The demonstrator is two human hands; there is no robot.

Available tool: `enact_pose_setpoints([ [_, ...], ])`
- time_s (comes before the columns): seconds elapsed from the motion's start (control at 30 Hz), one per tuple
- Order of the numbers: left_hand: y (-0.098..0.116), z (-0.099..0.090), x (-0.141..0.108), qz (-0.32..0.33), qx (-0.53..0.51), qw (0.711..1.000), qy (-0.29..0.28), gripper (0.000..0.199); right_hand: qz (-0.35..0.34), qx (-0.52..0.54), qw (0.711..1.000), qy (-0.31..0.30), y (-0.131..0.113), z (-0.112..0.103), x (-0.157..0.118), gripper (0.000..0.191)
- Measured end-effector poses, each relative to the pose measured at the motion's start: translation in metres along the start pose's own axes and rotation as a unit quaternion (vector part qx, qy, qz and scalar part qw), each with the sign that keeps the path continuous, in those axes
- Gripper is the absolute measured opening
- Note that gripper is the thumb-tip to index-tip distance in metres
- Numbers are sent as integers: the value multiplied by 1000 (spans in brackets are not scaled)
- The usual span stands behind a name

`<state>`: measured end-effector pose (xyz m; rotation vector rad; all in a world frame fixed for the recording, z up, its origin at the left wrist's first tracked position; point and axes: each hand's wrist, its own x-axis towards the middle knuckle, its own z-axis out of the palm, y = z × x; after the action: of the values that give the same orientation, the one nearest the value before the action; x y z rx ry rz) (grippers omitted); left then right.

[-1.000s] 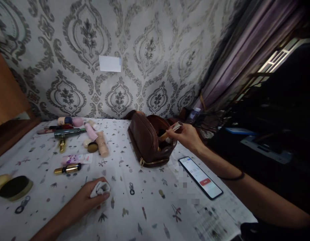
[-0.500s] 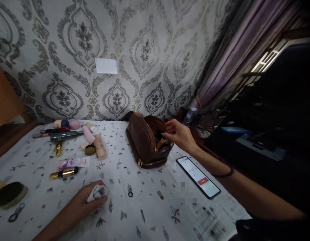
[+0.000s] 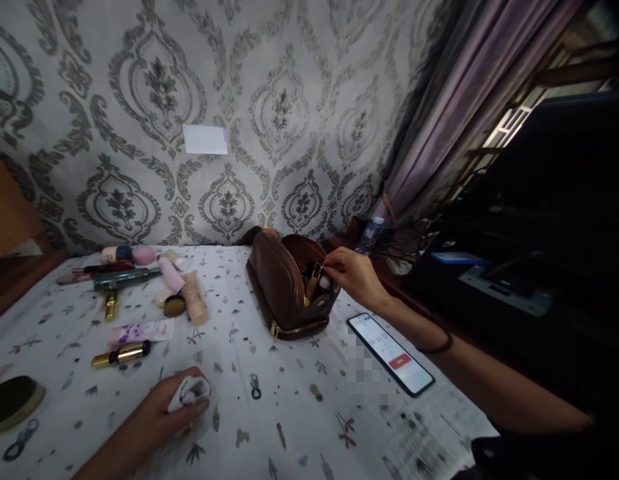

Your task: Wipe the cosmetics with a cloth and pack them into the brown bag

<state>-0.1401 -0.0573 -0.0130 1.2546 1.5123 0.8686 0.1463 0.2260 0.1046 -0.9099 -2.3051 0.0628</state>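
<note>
- Squeezing crumpled white cloth (image 3: pixel 188 392) in fingers of left hand (image 3: pixel 172 407)
- Reaching to open brown leather bag (image 3: pixel 277 287) with right hand (image 3: pixel 357 277); cannot tell if pinching with fingers

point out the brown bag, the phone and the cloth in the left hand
Brown bag (image 3: pixel 275 283): head view, on its leather side facing the camera.
Phone (image 3: pixel 392 355): head view, on its lit screen.
Cloth (image 3: pixel 188 392): head view, on the crumpled part showing above the fingers.
</note>
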Motion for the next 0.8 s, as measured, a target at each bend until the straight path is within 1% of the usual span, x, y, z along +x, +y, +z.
enact_pose_setpoints([
  [0.1, 1, 0, 0, -2, 10, 1000, 2, 45, -26, -72, 997, -26, 0, 1, 0, 14],
  [0.2, 4, 0, 0, 2, 14, 1000, 11, 45, -56, -147, 987, -36, -2, 0, 0, 16],
  [0.3, 3, 0, -1, -7, 12, 1000, 15, 43, -90, -189, 977, -44, -4, -3, 0, 17],
  [0.4, -2, 0, -1, 1, 17, 1000, 13, 43, -102, -201, 974, -40, -4, -3, -1, 17],
  [0.5, -2, 0, 0, 8, 28, 999, 22, 45, -124, -196, 972, -33, -4, 1, -4, 27],
  [0.6, 3, 0, 0, 5, 28, 999, 22, 44, -150, -188, 969, -49, -3, 3, -6, 31],
  [0.7, 7, 0, -1, -10, 19, 1000, 3, 45, -153, -203, 965, -55, 0, 2, -6, 30],
  [0.8, 5, 0, -1, -7, 20, 1000, 8, 44, -150, -223, 961, -67, 0, 1, -6, 26],
])
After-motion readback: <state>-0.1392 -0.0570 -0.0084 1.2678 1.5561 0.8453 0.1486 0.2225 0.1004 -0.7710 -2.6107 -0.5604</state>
